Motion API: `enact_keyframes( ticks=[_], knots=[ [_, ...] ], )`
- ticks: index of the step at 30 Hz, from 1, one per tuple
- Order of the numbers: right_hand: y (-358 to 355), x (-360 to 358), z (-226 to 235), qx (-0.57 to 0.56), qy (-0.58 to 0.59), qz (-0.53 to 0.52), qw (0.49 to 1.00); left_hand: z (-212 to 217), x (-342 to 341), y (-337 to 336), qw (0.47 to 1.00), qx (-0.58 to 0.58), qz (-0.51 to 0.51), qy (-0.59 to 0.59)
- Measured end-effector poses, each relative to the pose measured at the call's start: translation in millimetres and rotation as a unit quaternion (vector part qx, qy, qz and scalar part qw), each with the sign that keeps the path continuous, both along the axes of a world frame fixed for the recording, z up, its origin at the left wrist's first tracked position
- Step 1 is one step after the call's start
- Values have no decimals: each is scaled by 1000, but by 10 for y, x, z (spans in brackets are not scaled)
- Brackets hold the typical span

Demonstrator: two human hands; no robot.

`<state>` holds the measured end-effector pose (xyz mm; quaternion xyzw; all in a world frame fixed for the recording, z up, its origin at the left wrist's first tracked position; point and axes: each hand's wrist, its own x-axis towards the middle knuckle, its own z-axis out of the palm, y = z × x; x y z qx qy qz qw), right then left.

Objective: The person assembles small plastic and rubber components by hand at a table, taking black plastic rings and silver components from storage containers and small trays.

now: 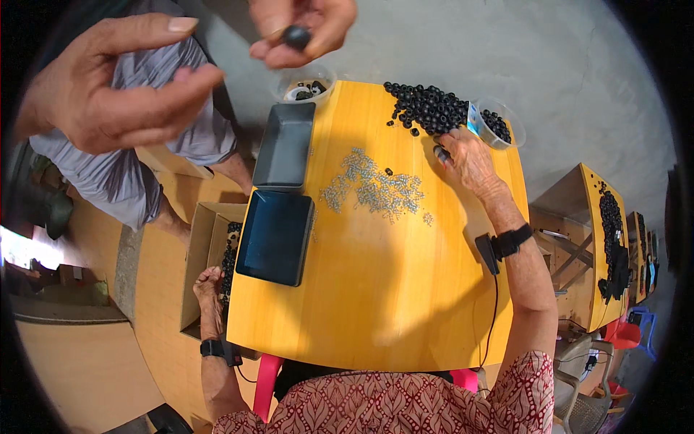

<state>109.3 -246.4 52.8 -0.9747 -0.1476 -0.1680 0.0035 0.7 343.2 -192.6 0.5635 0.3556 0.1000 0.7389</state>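
- The right hand (466,160) is laid, fingers curled, on the ring pile (430,108) at 1 o'clock on the table (390,289); whether anything is pinched cannot be told.
- The left hand (210,286) is dipped into the box (199,246) at 9 o'clock, grip hidden.
- Picking is judged the step; one ring must be singled out next.

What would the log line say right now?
left hand: at cardboard box | right hand: on black ring pile | yellow table: small metal parts, dark trays
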Motion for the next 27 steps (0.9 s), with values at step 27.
enact_keyframes(
  ticks=[27],
  knots=[
    [421,431,-347,39,-11,-45,998,1510,-98,-680,980,150,-82,-106]
  ],
)
